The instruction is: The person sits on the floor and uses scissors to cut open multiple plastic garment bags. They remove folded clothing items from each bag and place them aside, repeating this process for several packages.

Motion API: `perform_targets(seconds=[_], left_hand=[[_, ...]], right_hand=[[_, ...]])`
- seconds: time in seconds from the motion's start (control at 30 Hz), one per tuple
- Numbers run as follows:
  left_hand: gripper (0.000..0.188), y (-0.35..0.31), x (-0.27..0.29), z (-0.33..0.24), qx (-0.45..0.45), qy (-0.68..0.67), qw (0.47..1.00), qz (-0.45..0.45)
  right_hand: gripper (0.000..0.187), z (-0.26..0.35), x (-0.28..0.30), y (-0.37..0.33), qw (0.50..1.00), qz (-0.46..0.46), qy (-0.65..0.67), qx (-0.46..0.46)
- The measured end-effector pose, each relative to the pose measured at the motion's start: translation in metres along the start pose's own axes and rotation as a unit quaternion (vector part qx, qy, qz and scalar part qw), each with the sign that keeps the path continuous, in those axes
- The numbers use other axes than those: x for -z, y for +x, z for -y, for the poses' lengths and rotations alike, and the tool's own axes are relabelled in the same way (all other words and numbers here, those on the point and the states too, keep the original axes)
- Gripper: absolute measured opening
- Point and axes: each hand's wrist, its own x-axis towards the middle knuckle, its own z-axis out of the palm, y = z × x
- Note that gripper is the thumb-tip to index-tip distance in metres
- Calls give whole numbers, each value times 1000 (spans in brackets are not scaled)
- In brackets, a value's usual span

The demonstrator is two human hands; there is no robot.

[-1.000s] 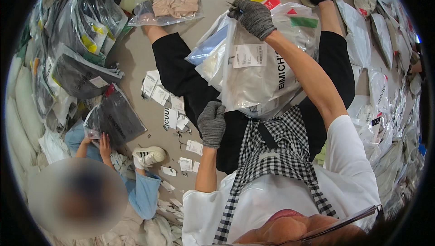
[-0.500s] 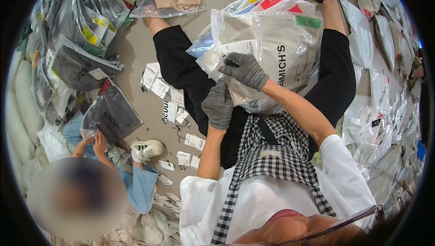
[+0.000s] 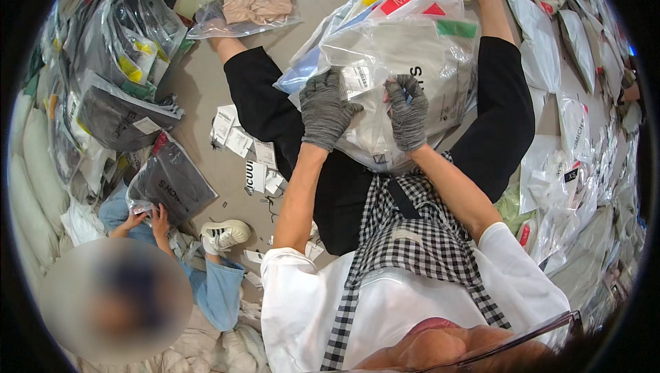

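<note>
Grey floor (image 3: pixel 203 88) beneath you
White paper tags (image 3: pixel 238 141) lie scattered to your left, near heaped dark garments in plastic bags (image 3: pixel 113 117); pale plastic packages (image 3: pixel 535 46) lie along your right.

Black capital lettering, partly covered, on a clear bag (image 3: pixel 443 63) in front; a white label (image 3: pixel 355 80) with barcode and small print; a red tag (image 3: pixel 398 0) with one white letter. More lettering marks a gray bag (image 3: pixel 184 184) left and a black sticker (image 3: pixel 572 176) right.

seemingly a clothing stockroom: heaped bagged garments (image 3: pixel 122 115), loose tags (image 3: pixel 238 142)
</note>
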Motion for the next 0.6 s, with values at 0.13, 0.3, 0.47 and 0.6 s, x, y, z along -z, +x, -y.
perform_targets(seconds=[0.13,0.3,0.47,0.6], left_hand=[[44,-2,-1,0,-51,44,996,66],[20,-35,29,32,86,-127,985,-82],[51,-55,64,26,294,-783,499,-228],[54,-51,75,-10,291,-814,439,-245]], right_hand=[[16,1,1,2,994,35,-95,48],[18,10,1,9,974,43,-193,106],[14,-3,2,25,876,83,-392,269],[20,11,-7,23,822,209,-430,310]])
